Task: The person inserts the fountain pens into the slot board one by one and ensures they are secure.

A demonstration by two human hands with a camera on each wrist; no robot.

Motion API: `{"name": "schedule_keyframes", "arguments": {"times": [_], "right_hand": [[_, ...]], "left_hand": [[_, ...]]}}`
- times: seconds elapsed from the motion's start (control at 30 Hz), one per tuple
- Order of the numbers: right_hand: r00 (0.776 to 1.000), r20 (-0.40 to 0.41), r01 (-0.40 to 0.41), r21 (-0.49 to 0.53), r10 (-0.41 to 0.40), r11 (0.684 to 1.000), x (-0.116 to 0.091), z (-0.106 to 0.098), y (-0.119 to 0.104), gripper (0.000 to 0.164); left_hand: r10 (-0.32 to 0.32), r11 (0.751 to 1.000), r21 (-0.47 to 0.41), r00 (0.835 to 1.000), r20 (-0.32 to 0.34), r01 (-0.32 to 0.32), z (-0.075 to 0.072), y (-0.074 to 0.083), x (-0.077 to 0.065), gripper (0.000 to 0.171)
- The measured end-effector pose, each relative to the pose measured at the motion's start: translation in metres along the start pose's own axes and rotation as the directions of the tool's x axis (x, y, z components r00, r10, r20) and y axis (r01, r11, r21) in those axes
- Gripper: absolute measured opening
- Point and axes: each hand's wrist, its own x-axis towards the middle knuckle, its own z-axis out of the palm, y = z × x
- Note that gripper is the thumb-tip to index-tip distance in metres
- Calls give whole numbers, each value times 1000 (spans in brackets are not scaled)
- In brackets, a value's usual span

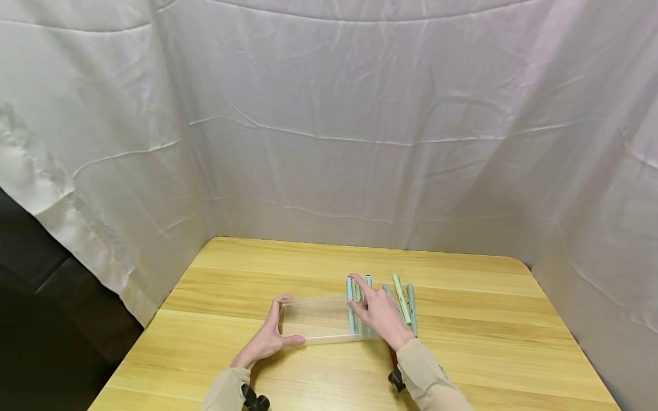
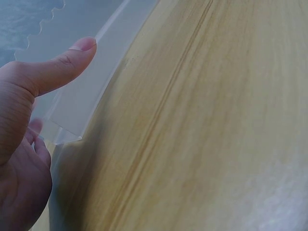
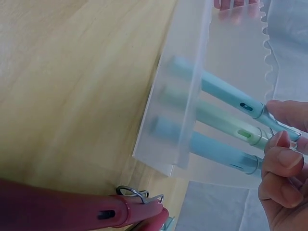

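A translucent plastic tray [image 1: 321, 339] with notched edges lies on the table. My left hand [image 1: 267, 341] grips its left end, thumb on the near wall [image 2: 72, 115] and fingers at the far side. At the tray's right end my right hand [image 1: 382, 315] pinches a light blue pen [image 3: 231, 96] near its clip end, between thumb and finger. A pale green pen [image 3: 219, 122] and another blue pen [image 3: 221, 151] lie beside it, their lower ends seen through the frosted wall. The right hand hides part of these pens in the head view.
Right of the tray lie a light green pen [image 1: 401, 299] and a grey-green pen [image 1: 412, 308], with another partly behind the right hand. Dark red pens [image 3: 72, 207] lie nearer, below the right wrist. Grey curtains [image 1: 329, 142] surround the wooden table [image 1: 488, 331].
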Motion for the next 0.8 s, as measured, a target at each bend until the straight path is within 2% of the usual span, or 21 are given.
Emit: {"name": "schedule_keyframes", "arguments": {"times": [0.5,0.8], "right_hand": [[1000,-19,-11,27,12,1000,-1,3,0,65],[998,-66,18,43,-15,999,-4,4,1,67]], "left_hand": [[-8,1000,10,1000,-10,8,0,1,-1,97],[-16,1000,11,1000,-1,16,0,1,0,94]]}}
